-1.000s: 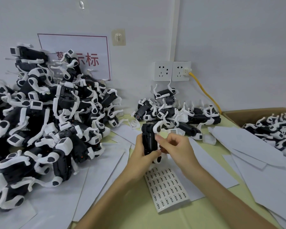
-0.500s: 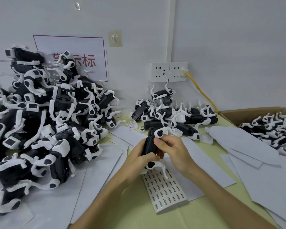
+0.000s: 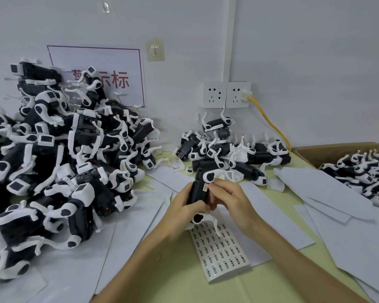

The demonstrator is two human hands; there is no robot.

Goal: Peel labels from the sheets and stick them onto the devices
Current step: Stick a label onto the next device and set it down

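Moved: device (image 3: 197, 194) has turned in the hands since a second ago, so a side now faces up with a small label (image 3: 205, 187) on it.
Left hand (image 3: 184, 207): wraps round the device's black body and holds it just above the far end of the label sheet (image 3: 224, 255), near the middle of the counter (image 3: 173, 281).
Right hand (image 3: 231, 200): fingers curl against the device, thumb tip at the label, apparently pressing it down.
Label sheet: lies flat toward the counter's near edge, many rows unpeeled.
Done: this label looks placed, perhaps not yet rubbed flat.
Left to do: plenty, judging by the big pile (image 3: 74, 171) at the left edge, the small heap (image 3: 239, 154) at the far edge and the box (image 3: 311, 153) on the right.
Unclear: which of these are already labelled.
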